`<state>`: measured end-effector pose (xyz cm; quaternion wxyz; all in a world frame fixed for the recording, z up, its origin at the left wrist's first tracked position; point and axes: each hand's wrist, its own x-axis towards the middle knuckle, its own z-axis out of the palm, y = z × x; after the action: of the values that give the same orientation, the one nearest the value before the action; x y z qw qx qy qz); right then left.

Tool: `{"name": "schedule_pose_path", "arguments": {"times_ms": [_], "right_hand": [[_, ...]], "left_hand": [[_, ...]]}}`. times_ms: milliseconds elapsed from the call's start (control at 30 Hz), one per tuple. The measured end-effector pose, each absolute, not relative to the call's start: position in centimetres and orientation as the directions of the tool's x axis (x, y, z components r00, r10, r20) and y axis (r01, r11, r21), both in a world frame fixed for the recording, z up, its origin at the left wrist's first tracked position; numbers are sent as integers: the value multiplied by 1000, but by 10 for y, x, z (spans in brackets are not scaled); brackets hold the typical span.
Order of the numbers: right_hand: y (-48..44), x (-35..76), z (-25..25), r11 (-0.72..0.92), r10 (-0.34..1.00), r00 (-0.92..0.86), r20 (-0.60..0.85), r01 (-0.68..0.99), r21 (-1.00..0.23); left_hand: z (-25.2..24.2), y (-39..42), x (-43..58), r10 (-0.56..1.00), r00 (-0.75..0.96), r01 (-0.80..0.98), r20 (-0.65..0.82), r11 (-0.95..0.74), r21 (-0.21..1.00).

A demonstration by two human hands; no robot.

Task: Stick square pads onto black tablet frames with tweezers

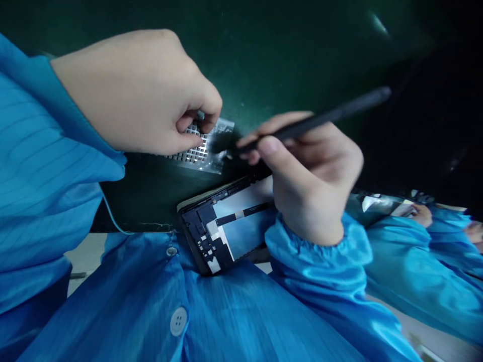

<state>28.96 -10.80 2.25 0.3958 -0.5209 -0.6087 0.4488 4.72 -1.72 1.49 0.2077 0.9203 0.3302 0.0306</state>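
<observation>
My left hand (151, 93) is closed, its thumb and curled fingers on a clear sheet of small square pieces (194, 156), covering part of it. In my right hand (313, 176) is a slim black pen-shaped tool (332, 115), held like a pencil and slightly blurred. Its lower end points at the sheet's right edge; I cannot tell whether it touches. Below both hands, an opened device (241, 221), like a tablet or large phone, lies tilted at the table's near edge, showing dark inner parts and a pale blue panel. My right hand and sleeve hide its right end.
A dark green table surface (264, 60) spreads out beyond my hands. To the right, other people in blue sleeves (403, 251) sit along the same edge, and one person's hand (421, 215) is by a striped pale item (403, 208). A thin blue cord (109, 211) hangs near my left sleeve.
</observation>
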Motion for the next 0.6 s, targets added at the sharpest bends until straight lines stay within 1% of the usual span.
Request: {"name": "schedule_pose_path", "arguments": {"times_ms": [67,133,167,300,600], "right_hand": [[-138,293,21,64,997,28,72,223,-973],[-168,295,15,103,983,122,135,240,-965],[-179,295,11,127,978,127,166,268,-955],[-195,293,-4,237,961,53,270,343,-909],[-191,288,-2,281,951,-8,310,445,-850]], "left_hand": [[15,-17,46,626,777,590,-71,-684,428],[15,-17,45,631,771,595,-79,-672,440],[15,-17,45,632,770,596,-81,-670,442],[13,-16,44,635,770,592,-62,-675,441],[6,-16,41,667,740,624,-84,-635,456]]}}
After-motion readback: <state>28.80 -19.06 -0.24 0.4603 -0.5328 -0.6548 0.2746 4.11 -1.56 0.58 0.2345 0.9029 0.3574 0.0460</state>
